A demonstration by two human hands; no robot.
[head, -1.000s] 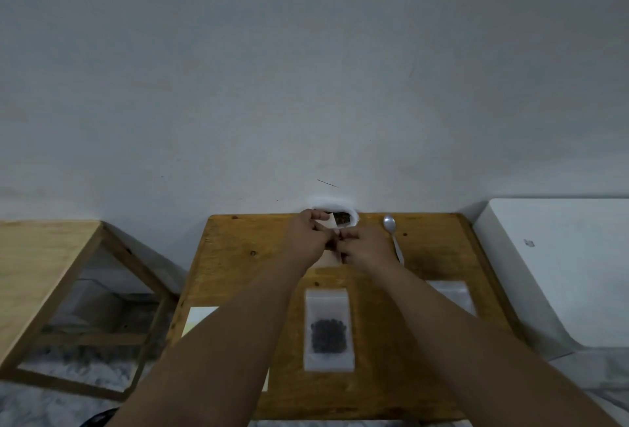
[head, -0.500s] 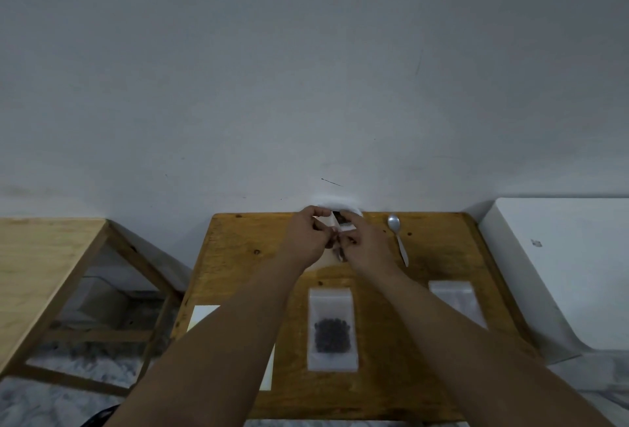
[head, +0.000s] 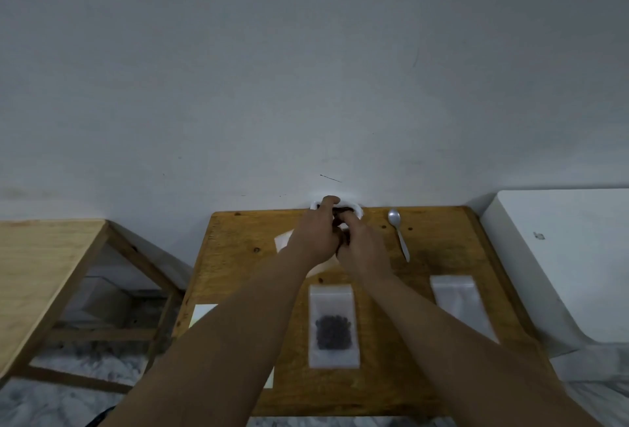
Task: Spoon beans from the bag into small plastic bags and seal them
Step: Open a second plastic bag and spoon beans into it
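The wooden table (head: 245, 256) fills the lower centre of the frame, pushed against the grey wall, and it probably serves as the packing station. A white block (head: 561, 256) sits at the right edge of the frame and a second wooden table (head: 41, 256) at the left.

In the lower centre lies a filled small bag (head: 333, 324), flat with a dark clump of beans inside. It seems to have been set aside near the person as finished work, though whether it is sealed cannot be told. To its right lies an empty small bag (head: 459, 304), apart from the filled one and probably waiting its turn. A pale sheet (head: 202, 314) shows at the lower left, partly under the forearm.

The bean bag (head: 356, 210) stands at the table's far edge, just above centre, with its white mouth rolled open, likely for easy scooping. The spoon (head: 394, 217) lies idle to its right, bowl towards the wall, touched by neither hand.

Both hands meet at the bean bag's mouth. The left hand (head: 316, 236) has its fingers curled, one hooked over the white rim. The right hand (head: 362, 246) presses close against the left with its fingers bent inward. What the right hand pinches is hidden, so I cannot tell.
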